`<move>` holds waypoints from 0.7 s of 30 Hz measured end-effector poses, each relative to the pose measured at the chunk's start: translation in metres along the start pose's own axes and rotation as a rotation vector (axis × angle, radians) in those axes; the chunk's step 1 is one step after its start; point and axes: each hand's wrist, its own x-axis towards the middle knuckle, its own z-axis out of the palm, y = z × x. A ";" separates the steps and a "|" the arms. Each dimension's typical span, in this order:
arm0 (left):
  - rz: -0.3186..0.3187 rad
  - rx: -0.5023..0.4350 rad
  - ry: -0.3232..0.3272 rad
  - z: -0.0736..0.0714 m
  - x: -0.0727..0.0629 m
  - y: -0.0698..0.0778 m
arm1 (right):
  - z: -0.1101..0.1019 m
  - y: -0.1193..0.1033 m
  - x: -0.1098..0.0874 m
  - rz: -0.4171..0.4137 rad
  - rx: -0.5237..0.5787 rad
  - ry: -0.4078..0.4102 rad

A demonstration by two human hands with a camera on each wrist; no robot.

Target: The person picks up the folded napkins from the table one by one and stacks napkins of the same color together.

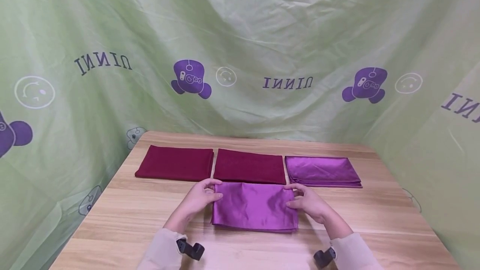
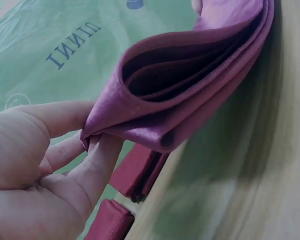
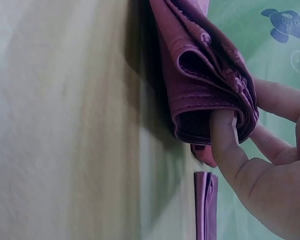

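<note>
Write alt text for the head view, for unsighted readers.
A person's left hand and right hand pinch a folded shiny purple cloth by its sides at a wooden table. Behind it lie two folded dark red cloths and another purple cloth.

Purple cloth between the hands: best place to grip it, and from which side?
I'd pinch the purple cloth at its two far corners, coming from the left and right ends, where the left hand and right hand are. It's a layered fold gaping at both ends, so catching every layer together should limit slipping.
</note>
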 end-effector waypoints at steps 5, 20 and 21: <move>0.033 0.003 -0.007 0.008 0.010 0.008 | -0.012 -0.007 -0.003 -0.001 -0.017 0.029; 0.004 -0.090 -0.011 0.052 0.072 0.052 | -0.076 -0.041 -0.013 -0.002 0.061 0.070; -0.005 -0.111 -0.017 0.055 0.075 0.055 | -0.080 -0.042 -0.014 0.000 0.081 0.077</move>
